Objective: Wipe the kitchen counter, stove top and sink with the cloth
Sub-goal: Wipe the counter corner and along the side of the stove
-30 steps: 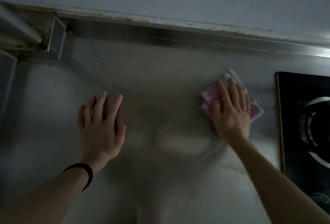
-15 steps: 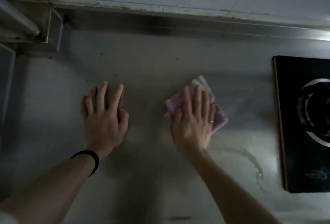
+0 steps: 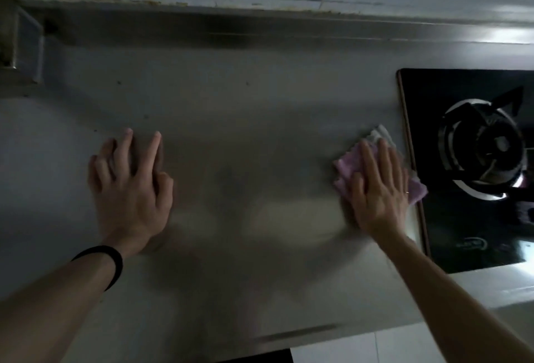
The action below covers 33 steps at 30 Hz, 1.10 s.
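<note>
A pink cloth [image 3: 348, 170] with a white corner lies flat on the stainless steel counter [image 3: 245, 137], right beside the left edge of the black glass stove top [image 3: 450, 226]. My right hand [image 3: 378, 189] presses flat on the cloth, fingers together and pointing away from me. My left hand [image 3: 130, 189] rests palm down on the bare counter at the left, fingers spread, holding nothing; a black band circles its wrist. The sink is out of view.
A gas burner [image 3: 485, 151] with a metal ring sits on the stove top. A raised steel backsplash [image 3: 260, 27] runs along the tiled wall. A metal bracket [image 3: 27, 47] stands at the far left corner. The counter's front edge [image 3: 303, 333] is near me.
My right hand has slid the cloth to the right, from the middle of the counter up to the stove's edge. The left hand stays planted.
</note>
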### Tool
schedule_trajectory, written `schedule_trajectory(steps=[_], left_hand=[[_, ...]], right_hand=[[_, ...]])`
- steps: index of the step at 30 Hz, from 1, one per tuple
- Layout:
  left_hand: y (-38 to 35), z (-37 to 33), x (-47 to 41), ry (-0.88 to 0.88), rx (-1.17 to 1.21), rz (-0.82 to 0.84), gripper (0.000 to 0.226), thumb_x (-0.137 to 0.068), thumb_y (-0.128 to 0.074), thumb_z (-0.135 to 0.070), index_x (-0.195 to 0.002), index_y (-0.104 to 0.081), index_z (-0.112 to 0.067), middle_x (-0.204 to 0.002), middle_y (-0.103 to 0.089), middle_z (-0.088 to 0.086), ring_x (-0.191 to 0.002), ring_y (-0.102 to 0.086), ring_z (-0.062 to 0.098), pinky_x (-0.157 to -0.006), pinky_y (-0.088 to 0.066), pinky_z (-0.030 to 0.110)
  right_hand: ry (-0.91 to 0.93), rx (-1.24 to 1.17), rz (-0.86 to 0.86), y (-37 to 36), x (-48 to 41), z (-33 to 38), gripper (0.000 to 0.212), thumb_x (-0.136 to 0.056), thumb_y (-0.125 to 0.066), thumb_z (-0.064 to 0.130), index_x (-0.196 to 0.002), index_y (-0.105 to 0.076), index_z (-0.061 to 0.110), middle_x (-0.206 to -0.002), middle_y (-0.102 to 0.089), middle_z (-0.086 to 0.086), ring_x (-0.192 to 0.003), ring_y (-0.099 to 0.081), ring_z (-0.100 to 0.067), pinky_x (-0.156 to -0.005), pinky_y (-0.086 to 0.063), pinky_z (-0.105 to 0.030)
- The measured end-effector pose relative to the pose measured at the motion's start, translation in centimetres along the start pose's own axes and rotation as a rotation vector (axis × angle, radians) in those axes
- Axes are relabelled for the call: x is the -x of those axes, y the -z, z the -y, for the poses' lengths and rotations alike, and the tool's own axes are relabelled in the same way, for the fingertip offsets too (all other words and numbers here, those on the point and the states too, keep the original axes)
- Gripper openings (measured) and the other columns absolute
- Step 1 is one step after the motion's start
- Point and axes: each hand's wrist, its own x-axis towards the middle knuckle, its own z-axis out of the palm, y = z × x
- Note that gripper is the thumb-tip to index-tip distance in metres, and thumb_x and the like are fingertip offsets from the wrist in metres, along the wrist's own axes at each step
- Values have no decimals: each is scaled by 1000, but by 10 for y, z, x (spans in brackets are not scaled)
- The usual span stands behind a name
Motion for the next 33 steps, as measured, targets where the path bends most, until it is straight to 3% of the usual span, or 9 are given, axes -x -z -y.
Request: schedule_trajectory(steps=[3,7,12,16,18,23,26,30,33], left_hand=[[0,-2,-1,11,14,-8,67,-96,-41,-37,-162,-35,-30,-167,-28,16,-143,-31,46,-120,-24,63],[1,-5,-1,31,30,15,67,-96,-40,-37,-162,-35,-30,-167,-29,16,-145,-30,47,-120,-23,63],[7,-7,0,46,40,70,68,-95,-41,-36,-163,-33,-30,-169,-27,17,-149,-28,48,-124,-20,63],[7,-6,1,36,35,67,68,-96,-42,-35,-163,-33,-29,-169,-27,17,-151,-27,49,-124,-19,62],[7,-5,1,31,35,68,67,-96,-41,-35,-163,-33,-29,-169,-26,16,-151,-27,48,-124,-19,62],[5,-4,2,32,28,43,65,-98,-42,-36,-162,-34,-30,-169,-26,15,-148,-29,48,-123,-21,61],[5,-4,2,32,27,45,65,-98,-41,-37,-162,-33,-31,-169,-26,15,-148,-29,48,-123,-22,62],[10,-7,0,60,98,99,67,-95,-41,-39,-161,-36,-28,-170,-24,16,-152,-24,47,-125,-16,63],[21,-11,-7,78,257,171,75,-88,-45,-41,-160,-38,-22,-166,-28,20,-154,-21,42,-126,-10,63]], right_hand=[[-114,-29,29,6,-6,-17,67,-101,-23,50,-166,-21,33,-176,-10,-1,-162,-7,-24,-131,-9,-49],[-289,-29,-54,-12,6,40,70,-99,-23,47,-166,-21,29,-175,-13,-7,-161,-10,-30,-130,-5,-48],[-23,-43,-11,-47,87,144,65,-101,-43,41,-163,-33,26,-174,-20,-8,-161,-14,-29,-130,-11,-49],[201,-128,43,-73,152,217,61,-105,-43,41,-164,-30,28,-175,-15,-3,-162,-8,-25,-131,-3,-46],[244,-161,41,-78,162,229,62,-104,-45,40,-163,-32,29,-175,-16,-3,-162,-8,-23,-131,-6,-45],[308,-181,2,-70,144,175,61,-99,-52,42,-159,-41,33,-172,-27,-1,-160,-20,-21,-130,-16,-44],[170,-67,-43,-50,114,99,64,-97,-53,43,-159,-41,32,-171,-29,-4,-159,-23,-24,-129,-19,-49],[-52,13,-35,-14,82,-8,65,-100,-38,44,-163,-33,29,-173,-24,-6,-159,-22,-29,-129,-16,-50],[-191,0,-59,-7,72,-32,63,-103,-34,44,-164,-27,32,-174,-20,-4,-160,-19,-29,-130,-13,-47]])
